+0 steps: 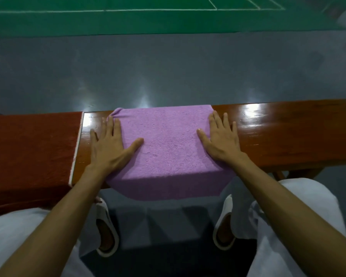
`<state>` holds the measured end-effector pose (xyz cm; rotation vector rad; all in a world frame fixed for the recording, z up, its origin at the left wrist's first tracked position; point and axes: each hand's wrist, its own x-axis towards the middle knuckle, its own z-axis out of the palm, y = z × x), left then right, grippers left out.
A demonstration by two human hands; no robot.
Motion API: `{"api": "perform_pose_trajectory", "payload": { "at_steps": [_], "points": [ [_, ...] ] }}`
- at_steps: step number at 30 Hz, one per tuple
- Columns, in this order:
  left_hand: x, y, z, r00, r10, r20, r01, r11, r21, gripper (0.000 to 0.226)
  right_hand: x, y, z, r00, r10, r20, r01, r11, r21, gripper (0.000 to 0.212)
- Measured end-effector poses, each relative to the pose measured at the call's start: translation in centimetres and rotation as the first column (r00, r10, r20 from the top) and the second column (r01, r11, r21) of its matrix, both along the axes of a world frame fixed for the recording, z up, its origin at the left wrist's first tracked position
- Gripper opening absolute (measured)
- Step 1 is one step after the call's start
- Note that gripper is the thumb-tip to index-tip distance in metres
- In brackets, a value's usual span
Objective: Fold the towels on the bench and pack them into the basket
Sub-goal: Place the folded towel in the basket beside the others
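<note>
Hands are lying flat, fingers straight: left hand (110,145) and right hand (221,138) pressing purple towel (168,148) on bench (288,132).

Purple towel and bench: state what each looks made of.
Purple towel: soft terry-like cloth, matte; its surface is nubbly and it droops over the near edge. Bench: probably wood under a glossy reddish-brown varnish; bright light reflections show on its top.
</note>
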<state>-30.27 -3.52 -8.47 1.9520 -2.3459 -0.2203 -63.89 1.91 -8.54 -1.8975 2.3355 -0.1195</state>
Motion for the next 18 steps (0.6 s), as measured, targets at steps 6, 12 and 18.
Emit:
{"api": "perform_pose_trajectory", "payload": {
  "at_steps": [6, 12, 18],
  "points": [
    [1.0, 0.1, 0.5, 1.000, -0.021, -0.014, 0.021, 1.000, 0.008, 0.117, 0.0, 0.2, 0.2, 0.995, -0.102, -0.021, 0.101, 0.994, -0.038, 0.083],
    [0.4, 1.3, 1.1, 0.984, -0.014, -0.176, -0.007, 0.993, -0.120, 0.080, -0.2, 0.2, 0.6, 0.980, -0.193, 0.039, 0.195, 0.978, -0.077, 0.074],
    [-0.2, 2.1, 2.0, 0.979, 0.150, -0.141, -0.178, 0.960, -0.214, 0.044, -1.5, 0.8, 1.8, 0.962, -0.249, 0.109, 0.271, 0.918, -0.289, 0.047]
  ]
}}
